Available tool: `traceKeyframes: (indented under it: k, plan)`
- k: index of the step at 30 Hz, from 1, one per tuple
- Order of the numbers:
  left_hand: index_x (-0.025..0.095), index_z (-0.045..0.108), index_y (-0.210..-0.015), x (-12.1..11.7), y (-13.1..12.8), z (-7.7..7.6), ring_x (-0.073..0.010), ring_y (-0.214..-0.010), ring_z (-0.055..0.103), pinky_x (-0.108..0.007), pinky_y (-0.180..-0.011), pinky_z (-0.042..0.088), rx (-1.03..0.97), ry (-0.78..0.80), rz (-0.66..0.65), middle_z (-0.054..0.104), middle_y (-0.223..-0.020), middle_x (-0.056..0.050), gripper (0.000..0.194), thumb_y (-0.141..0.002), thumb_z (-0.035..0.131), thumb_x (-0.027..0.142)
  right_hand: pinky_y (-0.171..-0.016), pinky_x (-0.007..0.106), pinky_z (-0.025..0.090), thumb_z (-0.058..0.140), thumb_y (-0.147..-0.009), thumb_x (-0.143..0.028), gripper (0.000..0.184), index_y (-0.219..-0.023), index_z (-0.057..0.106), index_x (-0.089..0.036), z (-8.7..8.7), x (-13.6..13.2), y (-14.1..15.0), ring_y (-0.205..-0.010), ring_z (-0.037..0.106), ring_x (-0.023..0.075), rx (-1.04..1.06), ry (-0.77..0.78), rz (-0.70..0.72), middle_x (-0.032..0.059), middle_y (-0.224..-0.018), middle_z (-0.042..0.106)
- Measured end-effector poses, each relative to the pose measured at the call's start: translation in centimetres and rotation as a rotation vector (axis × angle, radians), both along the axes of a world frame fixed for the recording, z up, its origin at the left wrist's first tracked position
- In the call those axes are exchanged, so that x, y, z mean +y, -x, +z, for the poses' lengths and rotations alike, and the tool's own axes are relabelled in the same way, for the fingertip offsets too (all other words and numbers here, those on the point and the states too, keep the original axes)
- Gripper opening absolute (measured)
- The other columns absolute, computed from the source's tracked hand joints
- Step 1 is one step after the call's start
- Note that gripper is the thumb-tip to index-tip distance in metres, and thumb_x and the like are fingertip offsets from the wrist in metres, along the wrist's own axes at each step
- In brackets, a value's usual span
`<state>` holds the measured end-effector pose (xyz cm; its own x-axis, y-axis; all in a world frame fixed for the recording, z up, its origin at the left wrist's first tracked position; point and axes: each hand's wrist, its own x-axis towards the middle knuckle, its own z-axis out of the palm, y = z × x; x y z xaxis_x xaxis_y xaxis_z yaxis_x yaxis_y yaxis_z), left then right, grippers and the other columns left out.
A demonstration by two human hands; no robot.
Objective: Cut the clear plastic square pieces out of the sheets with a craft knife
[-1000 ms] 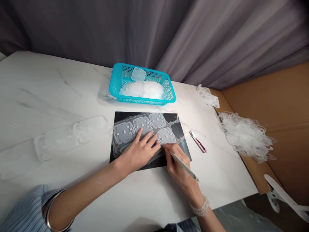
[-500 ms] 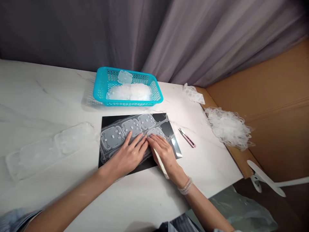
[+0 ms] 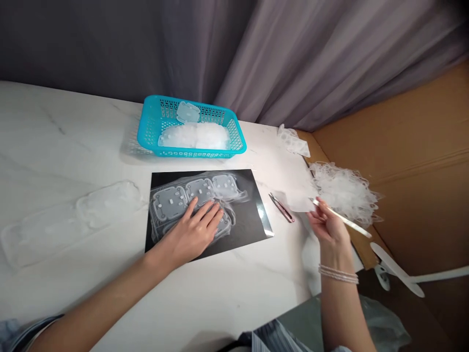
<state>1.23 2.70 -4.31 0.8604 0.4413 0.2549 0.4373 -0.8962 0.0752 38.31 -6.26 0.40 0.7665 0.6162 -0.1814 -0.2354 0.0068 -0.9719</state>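
Left hand [image 3: 190, 234] spreads on sheet [image 3: 170, 201] as right hand [image 3: 328, 226] grips tool [image 3: 350, 223]

Fingers apart, the left hand lies palm down on the clear sheet, which covers the left part of a black mat [image 3: 252, 210] set well in from the table's [image 3: 220, 298] near edge. The right hand, out toward the table's right edge, is closed round the slim white tool; a blurred film [image 3: 298, 193] shows at its fingertips, and whether they pinch it cannot be told. Snips [image 3: 281, 209] lie just beside the mat's right edge. A heap of scraps [image 3: 344, 190] sits at the table's right edge, against cardboard [image 3: 395, 142]. By the table's far edge, a blue basket [image 3: 146, 124] holds frosted pieces [image 3: 194, 136]. Toward the table's left edge lies a clear strip [image 3: 110, 205].

Good handling here likely means keeping the left palm flat and its pressure even, so the thin, slippery sheet does not skate over the mat. The tool seems best held with its tip turned away from the left hand. Loose film could cling or snag, so carrying it clear of the snips and the sheet's curled right end looks wise.
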Motion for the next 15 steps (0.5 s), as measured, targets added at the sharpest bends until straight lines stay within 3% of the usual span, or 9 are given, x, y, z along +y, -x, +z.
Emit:
traceKeyframes:
  k: [3, 6, 8, 10, 13, 15]
  plan:
    - [0.01, 0.054, -0.137, 0.2, 0.1, 0.0, -0.0329, -0.134, 0.049, -0.061, -0.113, 0.029, -0.057, 0.091, -0.023, 0.057, -0.14, -0.016, 0.042, -0.1, 0.037, 0.018, -0.063, 0.024, 0.064, 0.069, -0.077, -0.008, 0.022, -0.07, 0.067, -0.03, 1.8, -1.3, -0.4, -0.063, 0.072, 0.0159, 0.028, -0.07, -0.042, -0.0013, -0.063, 0.07]
    - [0.011, 0.062, -0.128, 0.6, 0.0, 0.7, -0.0289, -0.129, 0.054, -0.056, -0.114, 0.032, -0.27, 0.325, 0.007, 0.064, -0.131, -0.014, 0.038, -0.097, 0.039, 0.013, -0.076, 0.023, 0.063, 0.071, -0.078, -0.011, 0.018, -0.084, 0.072, -0.028, 2.6, -0.6, 3.9, -0.087, 0.075, 0.0174, 0.16, -0.122, 0.058, -0.0018, -0.074, 0.075]
    - [0.014, 0.069, -0.116, 0.9, 0.1, 1.8, -0.0254, -0.118, 0.062, -0.049, -0.111, 0.04, -0.477, 0.617, 0.149, 0.071, -0.119, -0.012, 0.032, -0.096, 0.044, 0.017, -0.078, 0.026, 0.063, 0.073, -0.078, -0.015, 0.016, -0.092, 0.074, -0.023, 2.6, 0.7, 7.9, -0.092, 0.074, 0.0195, 0.237, -0.094, 0.163, 0.0003, -0.077, 0.076]
    - [0.015, 0.069, -0.114, 1.2, 0.2, 3.4, -0.0242, -0.111, 0.066, -0.043, -0.103, 0.049, -0.652, 1.04, 0.299, 0.073, -0.113, -0.011, 0.028, -0.095, 0.053, 0.029, -0.084, 0.031, 0.062, 0.075, -0.078, -0.019, 0.016, -0.095, 0.074, -0.021, 2.7, 2.2, 11.7, -0.093, 0.074, 0.0204, 0.338, -0.079, 0.29, 0.0011, -0.077, 0.077]
    - [0.016, 0.063, -0.125, 1.7, 0.8, 5.5, -0.025, -0.113, 0.066, -0.04, -0.096, 0.055, -0.811, 1.693, 0.305, 0.072, -0.117, -0.012, 0.04, -0.091, 0.061, 0.039, -0.093, 0.033, 0.058, 0.075, -0.08, -0.022, 0.013, -0.093, 0.074, -0.021, 3.0, 4.0, 15.9, -0.092, 0.074, 0.018, 0.476, -0.098, 0.453, 0.0008, -0.081, 0.077]
    - [0.014, 0.064, -0.124, 2.0, 1.3, 6.4, -0.0236, -0.108, 0.068, -0.035, -0.091, 0.057, -0.874, 1.906, 0.292, 0.074, -0.112, -0.013, 0.039, -0.09, 0.064, 0.033, -0.089, 0.029, 0.058, 0.074, -0.081, -0.023, 0.013, -0.094, 0.075, -0.022, 3.3, 4.7, 17.5, -0.09, 0.074, 0.0158, 0.509, -0.107, 0.499, 0.0006, -0.085, 0.078]
